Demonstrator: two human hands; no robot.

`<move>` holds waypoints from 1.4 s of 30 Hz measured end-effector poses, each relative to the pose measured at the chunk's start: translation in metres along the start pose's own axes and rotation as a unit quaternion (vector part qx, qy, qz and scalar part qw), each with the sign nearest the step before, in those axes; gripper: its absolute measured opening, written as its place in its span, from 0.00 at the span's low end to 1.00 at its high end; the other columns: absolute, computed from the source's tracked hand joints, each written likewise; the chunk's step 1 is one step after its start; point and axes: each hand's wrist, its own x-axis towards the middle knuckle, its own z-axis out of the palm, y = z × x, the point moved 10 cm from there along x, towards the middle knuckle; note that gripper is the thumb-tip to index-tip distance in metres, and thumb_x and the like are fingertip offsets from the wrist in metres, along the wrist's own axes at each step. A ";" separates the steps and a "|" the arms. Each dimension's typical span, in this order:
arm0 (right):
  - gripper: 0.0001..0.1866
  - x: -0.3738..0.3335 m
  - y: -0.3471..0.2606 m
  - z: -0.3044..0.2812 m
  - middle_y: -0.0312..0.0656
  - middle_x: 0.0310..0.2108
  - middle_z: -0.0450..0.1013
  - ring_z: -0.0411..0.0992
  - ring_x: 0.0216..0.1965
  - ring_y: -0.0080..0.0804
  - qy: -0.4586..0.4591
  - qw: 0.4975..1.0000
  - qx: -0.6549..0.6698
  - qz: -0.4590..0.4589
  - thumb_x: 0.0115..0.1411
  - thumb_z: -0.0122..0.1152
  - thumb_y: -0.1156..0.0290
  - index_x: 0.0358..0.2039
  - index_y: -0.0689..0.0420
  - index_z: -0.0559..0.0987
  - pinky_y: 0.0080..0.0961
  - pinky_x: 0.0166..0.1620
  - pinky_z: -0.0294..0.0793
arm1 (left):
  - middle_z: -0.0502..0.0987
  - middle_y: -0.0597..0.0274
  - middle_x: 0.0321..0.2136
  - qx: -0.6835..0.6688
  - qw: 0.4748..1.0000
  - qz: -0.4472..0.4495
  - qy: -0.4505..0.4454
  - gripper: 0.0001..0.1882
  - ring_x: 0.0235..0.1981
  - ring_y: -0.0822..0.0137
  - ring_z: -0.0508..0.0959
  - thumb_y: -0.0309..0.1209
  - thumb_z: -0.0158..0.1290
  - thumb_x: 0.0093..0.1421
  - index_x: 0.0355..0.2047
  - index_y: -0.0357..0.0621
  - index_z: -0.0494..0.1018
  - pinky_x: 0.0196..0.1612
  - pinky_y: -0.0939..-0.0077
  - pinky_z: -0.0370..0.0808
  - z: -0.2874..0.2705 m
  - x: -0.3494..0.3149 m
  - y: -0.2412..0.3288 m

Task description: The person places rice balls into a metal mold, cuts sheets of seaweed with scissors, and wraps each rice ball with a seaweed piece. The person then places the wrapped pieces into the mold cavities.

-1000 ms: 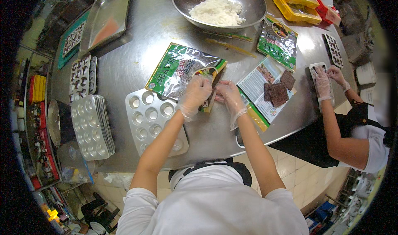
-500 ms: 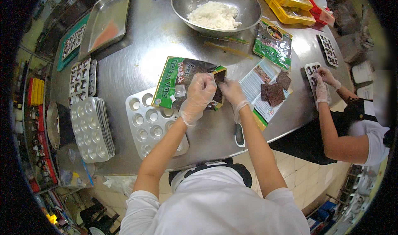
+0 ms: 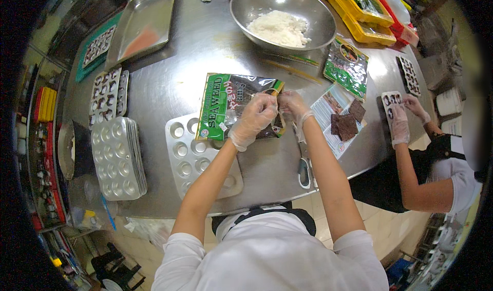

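A green and clear seaweed packet (image 3: 214,103) with dark sheets inside lies partly over a muffin tin (image 3: 181,149). My left hand (image 3: 252,119), in a clear glove, is closed on the packet's right side. Close beside it, my gloved right hand (image 3: 294,106) has its fingers pinched together at the packet's right edge. What lies between the fingertips is mostly hidden. Scissors (image 3: 304,173) with a grey and white handle rest beneath my right forearm. Dark seaweed squares (image 3: 346,126) lie on an opened packet (image 3: 328,106) to the right.
A steel bowl (image 3: 241,19) of white rice stands at the back, near a second green packet (image 3: 345,70) and yellow trays (image 3: 354,13). Stacked muffin tins (image 3: 117,157) and a sheet pan (image 3: 115,60) are at left. At right, a co-worker's gloved hands (image 3: 399,119) work over a filled tin.
My right hand has drawn in against my left at the packet's edge, and its fingers have closed. The packet lies flatter and straighter. The whole view has shifted slightly.
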 end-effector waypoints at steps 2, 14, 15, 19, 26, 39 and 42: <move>0.14 0.001 -0.006 0.017 0.40 0.26 0.72 0.68 0.25 0.26 -0.020 0.999 0.035 -0.013 0.44 0.59 0.67 0.31 0.60 0.76 0.24 0.27 0.66 | 0.68 0.62 0.31 -0.006 1.000 -0.009 -0.010 0.07 0.36 0.68 0.67 0.32 0.49 0.53 0.27 0.41 0.67 0.43 0.77 0.64 -0.004 0.000 0.000; 0.23 -0.105 -0.074 -0.049 0.37 0.40 0.69 0.67 0.39 0.24 0.054 0.974 0.109 -0.190 0.54 0.53 0.71 0.51 0.60 0.64 0.21 0.42 0.68 | 0.73 0.55 0.37 -0.285 0.923 -0.256 0.040 0.18 0.38 0.68 0.73 0.37 0.46 0.60 0.42 0.33 0.67 0.43 0.76 0.69 -0.094 0.003 -0.067; 0.24 -0.118 -0.079 -0.066 0.38 0.41 0.69 0.67 0.39 0.24 0.122 0.972 0.023 -0.201 0.54 0.53 0.71 0.51 0.61 0.63 0.21 0.42 0.68 | 0.73 0.58 0.36 -0.238 0.929 -0.273 0.074 0.18 0.37 0.71 0.72 0.37 0.45 0.60 0.42 0.34 0.67 0.42 0.78 0.69 -0.099 0.003 -0.075; 0.22 -0.199 -0.064 -0.134 0.41 0.44 0.67 0.67 0.43 0.30 0.196 0.946 0.199 -0.161 0.55 0.53 0.73 0.50 0.60 0.63 0.25 0.47 0.67 | 0.73 0.62 0.34 0.020 0.951 -0.260 0.165 0.18 0.33 0.74 0.71 0.37 0.46 0.59 0.43 0.34 0.68 0.40 0.80 0.68 -0.130 0.010 -0.085; 0.27 -0.308 -0.053 -0.244 0.42 0.47 0.65 0.67 0.44 0.34 0.344 0.905 0.185 -0.171 0.53 0.51 0.77 0.55 0.58 0.58 0.29 0.47 0.67 | 0.74 0.48 0.37 0.303 0.890 -0.312 0.139 0.21 0.40 0.51 0.73 0.45 0.42 0.57 0.43 0.46 0.70 0.45 0.63 0.67 -0.134 0.015 -0.101; 0.21 -0.176 -0.052 -0.126 0.38 0.44 0.68 0.68 0.42 0.28 0.171 0.949 0.199 -0.178 0.54 0.53 0.73 0.49 0.61 0.65 0.25 0.47 0.65 | 0.67 0.52 0.45 0.327 0.932 0.059 -0.146 0.30 0.47 0.54 0.66 0.43 0.58 0.46 0.48 0.46 0.65 0.50 0.65 0.64 0.035 -0.006 0.031; 0.21 -0.170 -0.052 -0.122 0.39 0.45 0.67 0.65 0.45 0.28 0.170 0.957 0.122 -0.202 0.55 0.53 0.73 0.50 0.62 0.65 0.24 0.52 0.59 | 0.66 0.54 0.44 0.372 0.911 0.006 -0.178 0.31 0.47 0.55 0.64 0.43 0.59 0.43 0.47 0.46 0.66 0.52 0.66 0.62 0.044 -0.011 0.012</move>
